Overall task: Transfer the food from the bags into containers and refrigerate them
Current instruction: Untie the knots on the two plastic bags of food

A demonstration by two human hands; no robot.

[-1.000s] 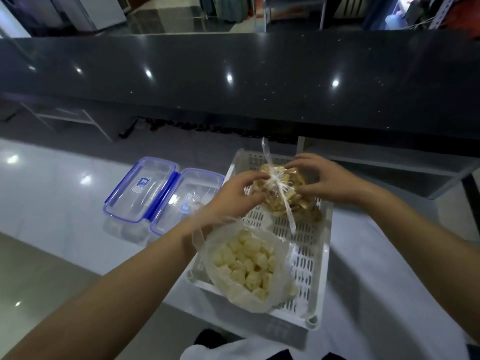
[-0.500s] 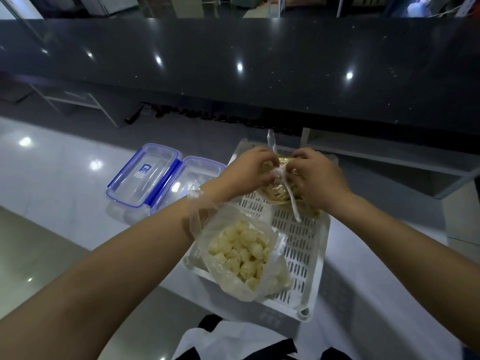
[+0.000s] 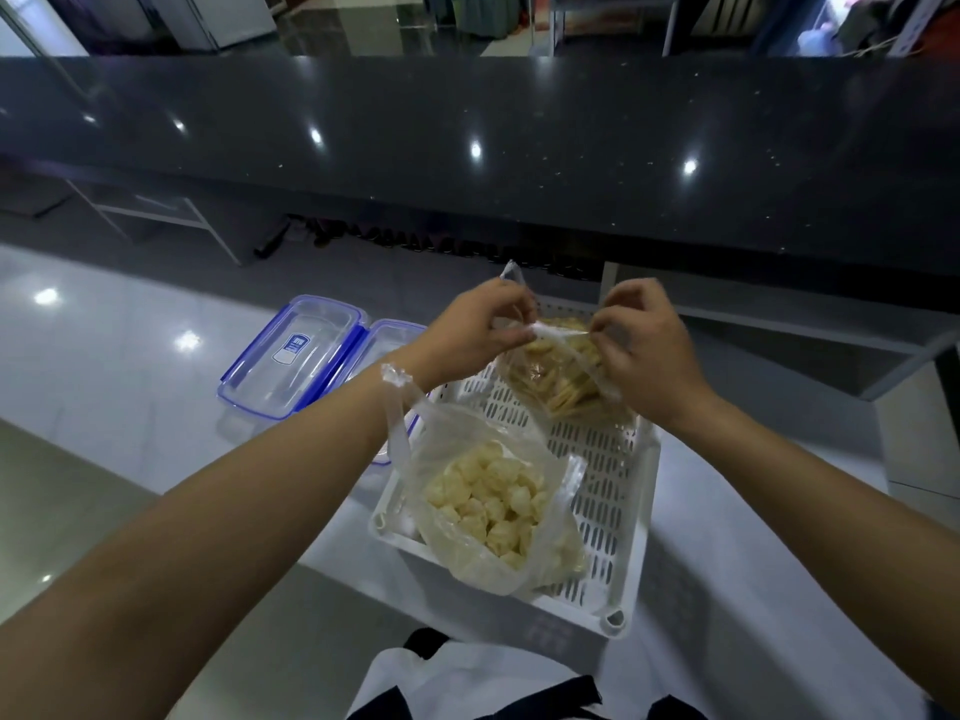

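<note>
Both hands up at the far end of the white slotted basket (image 3: 618, 491): left hand (image 3: 470, 332) and right hand (image 3: 647, 350) each pinch the neck of the chip bag (image 3: 558, 376), fingers closed on plastic. The bag of pale chunks (image 3: 493, 506) lies at the near end, two lidded containers (image 3: 301, 356) left on the counter (image 3: 104, 366).

The white slotted plastic basket (image 3: 613, 491) shows rows of dark oblong holes across its floor and walls. In its near end lies a clear thin plastic bag of pale cream-yellow chunks (image 3: 488, 506); in its far end, a clear thin plastic bag of golden-tan sliced chips (image 3: 558, 379). Left of the basket sit two clear rectangular plastic containers (image 3: 298, 356) with blue rims and clips; one bears a blue-and-white label. Beyond the basket runs a glossy black speckled stone counter (image 3: 467, 148) dotted with white light spots.
</note>
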